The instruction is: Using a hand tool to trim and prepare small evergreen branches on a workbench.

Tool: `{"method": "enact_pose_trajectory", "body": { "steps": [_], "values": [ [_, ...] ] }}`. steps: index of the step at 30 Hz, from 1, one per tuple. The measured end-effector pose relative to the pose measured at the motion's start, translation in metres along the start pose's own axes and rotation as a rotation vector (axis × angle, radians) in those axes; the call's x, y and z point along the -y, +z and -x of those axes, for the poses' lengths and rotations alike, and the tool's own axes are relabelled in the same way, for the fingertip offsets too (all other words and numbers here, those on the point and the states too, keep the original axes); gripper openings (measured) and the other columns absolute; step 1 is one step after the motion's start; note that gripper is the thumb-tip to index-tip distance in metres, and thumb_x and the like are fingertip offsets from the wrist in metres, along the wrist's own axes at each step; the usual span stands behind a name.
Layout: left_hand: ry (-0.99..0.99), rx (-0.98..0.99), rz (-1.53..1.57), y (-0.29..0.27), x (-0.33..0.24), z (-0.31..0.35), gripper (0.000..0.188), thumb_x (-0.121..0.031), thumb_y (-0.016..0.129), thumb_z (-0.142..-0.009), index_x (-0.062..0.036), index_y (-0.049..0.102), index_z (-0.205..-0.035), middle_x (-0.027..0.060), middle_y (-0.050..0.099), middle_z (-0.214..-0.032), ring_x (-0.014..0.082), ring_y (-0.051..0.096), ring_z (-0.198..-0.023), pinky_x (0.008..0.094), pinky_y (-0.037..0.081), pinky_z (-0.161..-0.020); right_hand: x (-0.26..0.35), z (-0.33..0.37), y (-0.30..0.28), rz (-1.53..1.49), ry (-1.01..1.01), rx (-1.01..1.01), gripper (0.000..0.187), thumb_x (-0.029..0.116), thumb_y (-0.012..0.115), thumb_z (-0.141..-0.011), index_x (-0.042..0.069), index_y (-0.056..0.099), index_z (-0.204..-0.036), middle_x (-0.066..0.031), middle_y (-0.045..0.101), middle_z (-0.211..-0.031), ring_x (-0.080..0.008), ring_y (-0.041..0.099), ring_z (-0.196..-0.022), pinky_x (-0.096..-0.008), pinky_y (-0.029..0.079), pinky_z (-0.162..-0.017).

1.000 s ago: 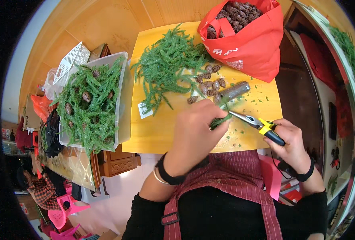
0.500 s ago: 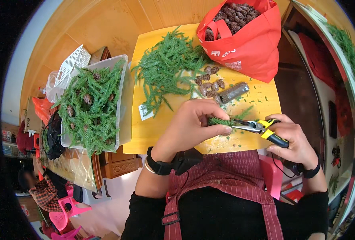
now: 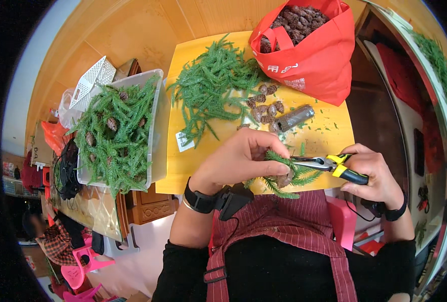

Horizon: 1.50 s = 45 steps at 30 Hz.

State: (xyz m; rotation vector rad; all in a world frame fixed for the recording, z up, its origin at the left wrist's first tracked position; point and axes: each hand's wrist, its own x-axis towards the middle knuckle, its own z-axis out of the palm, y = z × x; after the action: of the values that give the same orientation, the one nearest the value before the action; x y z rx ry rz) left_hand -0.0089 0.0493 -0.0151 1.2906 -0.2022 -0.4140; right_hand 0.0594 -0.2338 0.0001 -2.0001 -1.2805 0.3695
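Pinching a green sprig (image 3: 283, 193) plus a small brown pine cone (image 3: 284, 179) between thumb and fingers of the left hand (image 3: 241, 158), right over the near edge of the yellow desk (image 3: 203, 163). Gripping black-and-yellow pliers (image 3: 331, 163) in the curled fingers of the right hand (image 3: 373, 175), reaching in from 3 o'clock with the tips right at the sprig. Can't make out anything caught between those tips, tbh. Looks like the pliers step of fixing cone to greenery, probably partway through this one piece. Would call next for a firm left pinch and a careful squeeze or twist, minus any mashing of needles. Heading outward, seeing loose pine cones (image 3: 272, 109) at 11 o'clock, a wrapped brownish roll (image 3: 296, 119) at 12, and beyond it a red bag (image 3: 311, 75) full of more cones. Between 10 and 11, spotting a heap of greenery (image 3: 208, 75) beside a white card (image 3: 184, 143). Out between 9 and 10, noting a clear tub (image 3: 158, 146) stuffed with sprigs and cones.
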Motion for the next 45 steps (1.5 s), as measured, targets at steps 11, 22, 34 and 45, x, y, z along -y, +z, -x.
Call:
{"method": "enact_pose_trajectory", "body": {
  "steps": [11, 22, 34, 45],
  "values": [
    [0.008, 0.034, 0.036, -0.004, 0.001, 0.0, 0.023, 0.005, 0.067, -0.069, -0.0007, 0.057, -0.089, 0.0009, 0.058, -0.085, 0.0061, 0.055, -0.078, 0.019, 0.044, -0.069, 0.01, 0.004, -0.003, -0.099, 0.069, 0.028, 0.032, 0.033, 0.069, -0.069, 0.002, 0.059, -0.067, -0.0075, 0.055, -0.06, -0.03, 0.058, -0.077, -0.0371, 0.043, -0.077],
    [-0.017, 0.016, 0.092, -0.002, 0.007, 0.0, 0.023, 0.004, 0.069, -0.067, -0.0017, 0.057, -0.085, 0.0025, 0.056, -0.087, 0.0088, 0.054, -0.079, 0.0205, 0.044, -0.07, 0.009, 0.002, 0.001, -0.025, 0.079, 0.009, 0.034, 0.033, 0.07, -0.068, 0.002, 0.057, -0.065, -0.0094, 0.059, -0.069, -0.0322, 0.057, -0.087, -0.0375, 0.043, -0.077],
    [-0.063, 0.122, 0.239, -0.002, 0.013, -0.003, 0.023, 0.0, 0.07, -0.062, 0.0, 0.057, -0.08, 0.0039, 0.054, -0.081, 0.0123, 0.051, -0.075, 0.0226, 0.04, -0.066, -0.005, -0.005, 0.01, -0.18, -0.045, -0.007, 0.03, 0.029, 0.073, -0.065, 0.003, 0.057, -0.063, -0.0087, 0.059, -0.071, -0.0318, 0.056, -0.087, -0.0371, 0.045, -0.073],
    [-0.046, 0.134, 0.208, 0.002, 0.009, -0.001, 0.017, 0.0, 0.069, -0.061, 0.001, 0.057, -0.072, 0.0042, 0.052, -0.071, 0.0131, 0.049, -0.069, 0.023, 0.036, -0.061, -0.005, -0.005, 0.013, -0.097, -0.12, -0.071, 0.03, 0.028, 0.074, -0.064, 0.004, 0.058, -0.065, -0.0069, 0.059, -0.07, -0.0293, 0.057, -0.084, -0.0358, 0.045, -0.072]
  ]
}}
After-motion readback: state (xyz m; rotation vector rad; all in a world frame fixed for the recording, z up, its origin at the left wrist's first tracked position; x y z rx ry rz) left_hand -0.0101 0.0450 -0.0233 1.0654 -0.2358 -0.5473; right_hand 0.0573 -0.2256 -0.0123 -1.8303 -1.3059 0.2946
